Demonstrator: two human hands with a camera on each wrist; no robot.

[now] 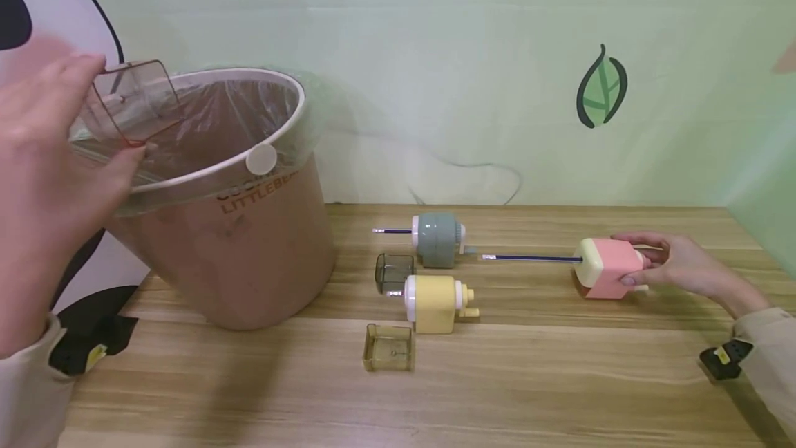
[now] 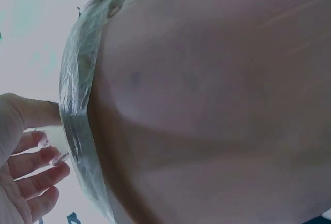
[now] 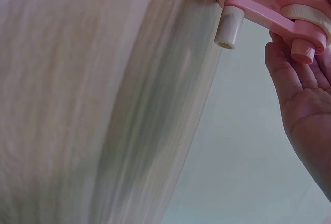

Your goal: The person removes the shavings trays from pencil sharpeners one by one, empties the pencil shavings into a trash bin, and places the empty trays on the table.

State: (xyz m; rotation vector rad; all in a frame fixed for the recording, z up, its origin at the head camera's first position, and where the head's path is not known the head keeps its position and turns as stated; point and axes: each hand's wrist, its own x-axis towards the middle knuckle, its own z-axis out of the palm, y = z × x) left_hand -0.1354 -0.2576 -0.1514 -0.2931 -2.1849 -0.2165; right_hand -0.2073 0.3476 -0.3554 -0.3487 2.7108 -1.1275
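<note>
Above the open top of a pinkish-brown trash bin (image 1: 261,261), my left hand (image 1: 46,151) pinches a small transparent drawer (image 1: 133,106) between thumb and fingers, tilted over the liner. In the left wrist view the bin (image 2: 217,79) hides most of that drawer. Over on the right, my right hand (image 1: 684,268) grips a pink crank pencil sharpener (image 1: 612,268) by its back end. A dark blue pencil (image 1: 528,258) sticks out of the sharpener's cream front. The right wrist view shows the crank (image 3: 264,14) close to my right hand (image 3: 310,100).
Mid-table stand a grey-blue sharpener (image 1: 438,240) and a yellow sharpener (image 1: 435,303), each with a pencil in it. Two smoky drawers lie near them, one dark (image 1: 394,272) and one yellowish (image 1: 388,348). A plastic liner (image 1: 249,106) covers the bin's rim. A wall stands behind.
</note>
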